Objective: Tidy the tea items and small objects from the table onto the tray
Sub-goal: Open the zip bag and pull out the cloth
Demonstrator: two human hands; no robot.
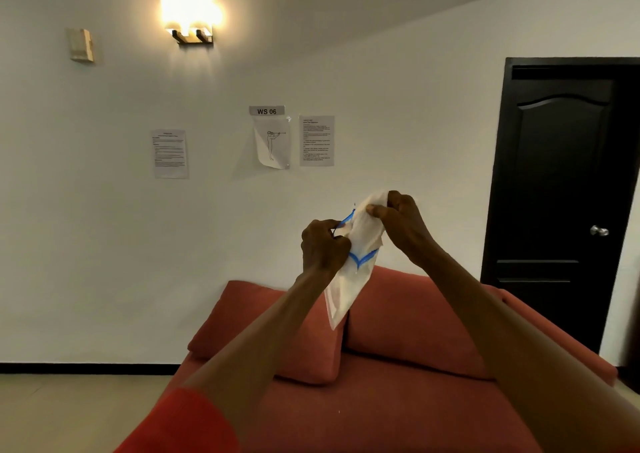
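Hands are raised in front of the camera, both on one white cloth with a blue printed line (353, 272). Left hand (323, 245) has its grip pressed together on the cloth's left upper edge, close to the blue line. Right hand (401, 224) pinches the bunched top part of the cloth between thumb and fingers (375, 211), a little higher than the left. The cloth hangs down from the two hands in the air, its lower corner in front of the red fabric sofa (398, 383). Behind stands a white wall with printed paper sheets (317, 140), a lit wall lamp (192, 13) and a black wooden door (568, 189) on the right.
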